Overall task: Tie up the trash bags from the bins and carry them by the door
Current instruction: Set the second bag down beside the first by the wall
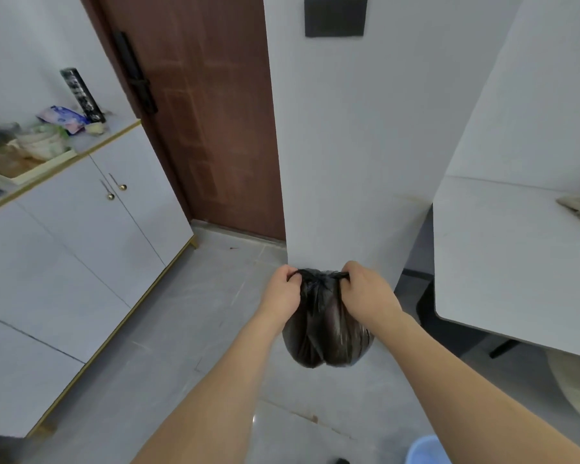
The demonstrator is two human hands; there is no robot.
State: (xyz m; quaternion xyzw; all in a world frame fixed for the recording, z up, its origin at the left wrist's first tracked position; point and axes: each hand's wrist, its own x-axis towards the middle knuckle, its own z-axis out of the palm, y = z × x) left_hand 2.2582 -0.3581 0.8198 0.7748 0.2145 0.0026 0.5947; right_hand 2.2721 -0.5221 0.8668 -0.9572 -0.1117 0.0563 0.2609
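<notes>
A full black trash bag [325, 333] hangs above the grey floor in front of a white wall. My left hand [282, 291] grips the gathered plastic at the left side of the bag's top. My right hand [365, 291] pinches the plastic at the right side. The two ends are stretched apart, with a knot or bunched neck between my hands. The brown door [208, 122] stands closed at the back, to the left of the wall.
A white cabinet [81, 249] with gold trim lines the left side, its top cluttered with bowls and packets. A white table [516, 262] juts in from the right with a cloth on it. A light blue bin rim [427, 450] shows at the bottom right.
</notes>
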